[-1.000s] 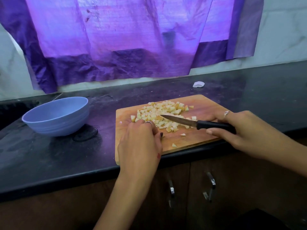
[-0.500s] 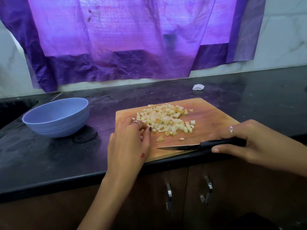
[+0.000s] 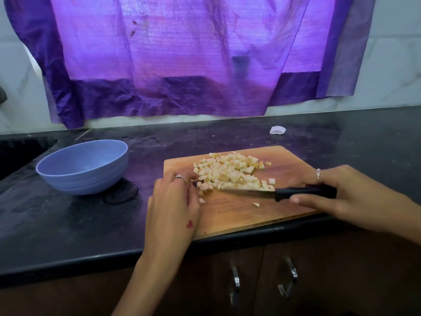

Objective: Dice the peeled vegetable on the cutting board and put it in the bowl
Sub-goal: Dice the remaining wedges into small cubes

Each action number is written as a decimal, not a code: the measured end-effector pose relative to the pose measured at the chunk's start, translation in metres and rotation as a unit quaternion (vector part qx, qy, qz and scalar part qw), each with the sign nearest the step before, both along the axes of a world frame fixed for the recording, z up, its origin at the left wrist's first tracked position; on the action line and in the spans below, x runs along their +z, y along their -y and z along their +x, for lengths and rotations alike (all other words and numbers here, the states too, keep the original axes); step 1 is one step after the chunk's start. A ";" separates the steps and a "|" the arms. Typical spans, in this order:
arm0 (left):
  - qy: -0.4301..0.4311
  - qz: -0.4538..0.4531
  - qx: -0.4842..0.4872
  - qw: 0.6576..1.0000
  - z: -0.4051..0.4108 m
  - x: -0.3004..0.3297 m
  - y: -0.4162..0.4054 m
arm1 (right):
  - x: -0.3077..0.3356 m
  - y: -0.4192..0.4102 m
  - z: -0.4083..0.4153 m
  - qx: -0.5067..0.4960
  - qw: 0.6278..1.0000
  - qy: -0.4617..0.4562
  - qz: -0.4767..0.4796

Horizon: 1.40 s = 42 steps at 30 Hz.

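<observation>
the diced vegetable (image 3: 230, 174) lies in a loose heap on the far half of the wooden cutting board (image 3: 237, 213), the heap's long axis running left to right. a few stray cubes sit apart on the near side. the right hand (image 3: 337, 195) grips the black handle of the knife (image 3: 273, 193), fingers curled round it; the blade lies nearly level along the heap's near edge, tip pointing left. the left hand (image 3: 175, 201) rests at the board's left edge, fingers curled at the heap's left end; whether they pinch a cube i cannot tell. the blue bowl (image 3: 84, 167) stands upright on the black counter (image 3: 68, 224), left of the board.
</observation>
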<state>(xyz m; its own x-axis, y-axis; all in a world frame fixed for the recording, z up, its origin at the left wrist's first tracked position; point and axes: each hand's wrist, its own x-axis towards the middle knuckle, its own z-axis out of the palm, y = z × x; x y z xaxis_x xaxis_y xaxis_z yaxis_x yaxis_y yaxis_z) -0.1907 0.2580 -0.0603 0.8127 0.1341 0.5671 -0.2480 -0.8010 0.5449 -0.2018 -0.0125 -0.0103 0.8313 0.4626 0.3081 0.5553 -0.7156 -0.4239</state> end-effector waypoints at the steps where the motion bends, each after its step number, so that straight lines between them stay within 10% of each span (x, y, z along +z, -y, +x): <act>1: 0.000 -0.002 0.003 1.000 0.001 0.002 -0.004 | 0.001 0.003 -0.002 0.013 1.000 -0.018 -0.014; 23: -0.059 -0.144 -0.024 0.988 0.026 -0.003 -0.038 | 0.009 -0.056 0.019 -0.075 0.996 0.053 0.005; 32: -0.061 -0.136 -0.031 0.988 0.023 -0.003 -0.040 | -0.005 -0.128 0.028 -0.160 0.975 0.058 -0.144; 42: -0.071 -0.081 -0.059 0.992 0.028 -0.008 -0.038 | 0.002 -0.074 -0.018 -0.206 0.977 0.037 -0.040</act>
